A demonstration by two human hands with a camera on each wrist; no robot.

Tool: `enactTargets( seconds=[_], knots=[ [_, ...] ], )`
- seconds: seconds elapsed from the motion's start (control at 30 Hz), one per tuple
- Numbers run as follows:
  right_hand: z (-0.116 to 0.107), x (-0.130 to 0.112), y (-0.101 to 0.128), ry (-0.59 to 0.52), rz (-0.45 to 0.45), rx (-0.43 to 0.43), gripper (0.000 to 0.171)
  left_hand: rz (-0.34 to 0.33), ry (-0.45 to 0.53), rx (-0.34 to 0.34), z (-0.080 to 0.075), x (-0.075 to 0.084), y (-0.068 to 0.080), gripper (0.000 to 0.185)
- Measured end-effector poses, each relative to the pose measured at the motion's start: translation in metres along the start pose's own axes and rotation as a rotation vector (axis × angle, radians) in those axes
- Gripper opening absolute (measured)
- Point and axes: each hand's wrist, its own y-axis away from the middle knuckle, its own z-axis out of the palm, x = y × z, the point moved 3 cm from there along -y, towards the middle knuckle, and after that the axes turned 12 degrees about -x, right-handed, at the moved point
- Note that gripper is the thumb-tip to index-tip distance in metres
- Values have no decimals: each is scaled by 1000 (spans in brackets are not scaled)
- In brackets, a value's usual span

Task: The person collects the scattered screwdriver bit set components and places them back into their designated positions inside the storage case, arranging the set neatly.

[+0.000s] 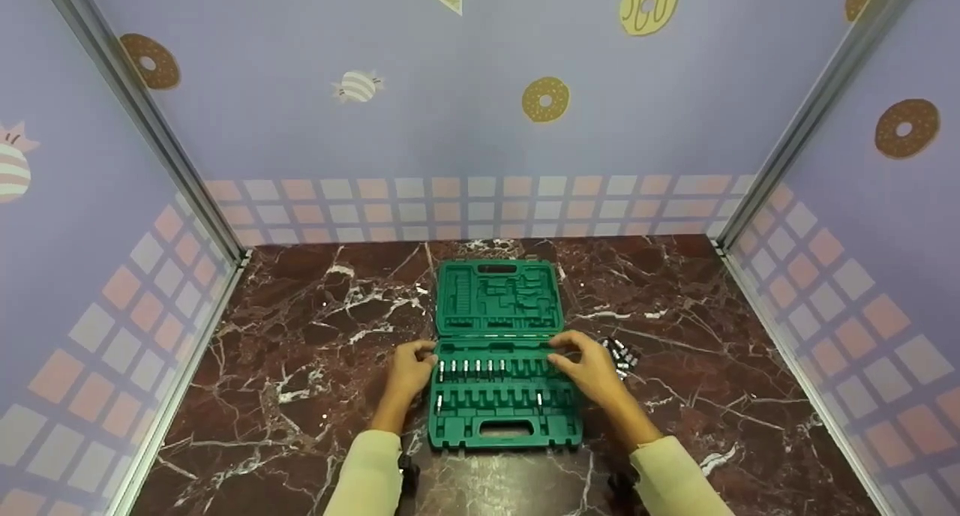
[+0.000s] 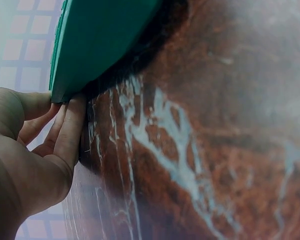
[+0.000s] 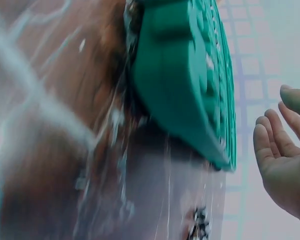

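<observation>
A green plastic tool case (image 1: pixel 555 420) lies unfolded on the table, its lid (image 1: pixel 499 295) laid back with moulded recesses showing. In the tray's upper row, several metal sockets (image 1: pixel 478 369) stand side by side from the left; two more pieces sit apart in the lower row. My left hand (image 1: pixel 411 367) pinches the case's left edge, thumb above and fingers beneath, as the left wrist view shows. My right hand (image 1: pixel 594 367) hovers by the upper right side of the tray. In the right wrist view its fingers (image 3: pixel 263 142) are bent loosely, off the case and holding nothing.
Loose metal pieces (image 1: pixel 621 357) lie in a small heap right of the case, partly behind the right hand. The dark red marbled table (image 1: pixel 322 336) is bounded by patterned panels (image 1: pixel 480 141) at the back and both sides, with metal posts (image 1: pixel 814 118) at the corners.
</observation>
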Motion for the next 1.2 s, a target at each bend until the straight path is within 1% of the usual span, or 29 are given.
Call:
enactTargets(
  seconds=[0.1, 0.33, 0.53, 0.73, 0.87, 1.0, 1.2],
  knots=[
    [-11, 7, 5, -4, -7, 36, 22, 8, 4, -6, 0, 1, 1, 21],
    [-41, 22, 11, -19, 49, 101, 23, 15, -13, -5, -1, 0, 2, 21],
    [-64, 33, 18, -32, 97, 120, 26, 14, -25, 7, 0, 0, 2, 20],
    [-83, 50, 24, 64, 103, 120, 29, 28, -21, -3, -1, 0, 2, 20],
    [-93, 60, 28, 114, 75, 105, 31, 22, -8, -16, -1, 0, 2, 21],
    [-99, 69, 32, 179, 59, 91, 32, 27, -14, -13, -1, 1, 1, 20],
    [-104, 79, 33, 260, 53, 19, 33, 9, -23, 2, -2, 1, 1, 19]
  ],
)
